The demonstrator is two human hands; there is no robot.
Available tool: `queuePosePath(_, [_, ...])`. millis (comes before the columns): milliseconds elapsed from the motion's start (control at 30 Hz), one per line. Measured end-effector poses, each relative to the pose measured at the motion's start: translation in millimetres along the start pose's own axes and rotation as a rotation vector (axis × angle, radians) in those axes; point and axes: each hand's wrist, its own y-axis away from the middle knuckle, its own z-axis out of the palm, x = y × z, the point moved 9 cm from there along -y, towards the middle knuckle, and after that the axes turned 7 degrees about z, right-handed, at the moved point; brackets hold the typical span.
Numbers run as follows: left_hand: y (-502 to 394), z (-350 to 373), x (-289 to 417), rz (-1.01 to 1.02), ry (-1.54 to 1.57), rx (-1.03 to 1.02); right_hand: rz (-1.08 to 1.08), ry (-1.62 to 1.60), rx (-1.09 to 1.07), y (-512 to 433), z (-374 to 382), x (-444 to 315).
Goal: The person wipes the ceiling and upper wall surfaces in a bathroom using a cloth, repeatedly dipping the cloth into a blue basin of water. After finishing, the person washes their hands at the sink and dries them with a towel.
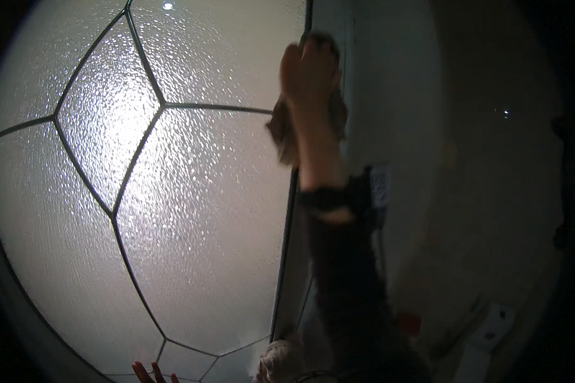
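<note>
My right hand [311, 72] reaches up, slightly blurred, and presses a crumpled dark cloth [281, 134] against the right edge of a textured glass pane [211, 191]. Dark strips divide the pane into curved and diamond shapes, and bright light glares through or off it. A dark band circles my right wrist, above a dark sleeve. Only some fingertips of my left hand [153, 373] show at the bottom edge, spread apart near the lower part of the glass; the palm is out of frame.
A pale frame or wall [393, 95] stands right of the glass. Low at centre is a light, bunched object [280, 361], perhaps cloth. A small red thing [408, 324] and a white box-like object [496, 325] lie at the lower right, in dim light.
</note>
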Motion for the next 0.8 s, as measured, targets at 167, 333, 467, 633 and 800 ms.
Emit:
queuePosePath(167, [-1.1, -5.5, 3.5, -0.032, 0.021, -0.032, -0.247, 0.068, 0.098, -140.0, 27.3, -29.2])
queuePosePath(333, [-7.4, -17.2, 12.4, -0.05, 0.016, -0.063, -0.348, 0.187, -0.091, -253.0, 65.3, -31.9])
queuePosePath(467, [-10.1, -19.6, 19.0, -0.102, 0.024, -0.118, -0.37, 0.393, -0.128, -288.3, 69.3, -23.2])
queuePosePath(633, [-21.7, -18.0, 23.8, -0.096, 0.038, -0.1, -0.471, 0.565, -0.029, -256.4, 60.3, -21.4])
queuePosePath(800, [-32.4, -15.1, 24.2, -0.057, 0.081, -0.047, -0.621, 0.676, 0.149, -183.0, 49.4, -14.6])
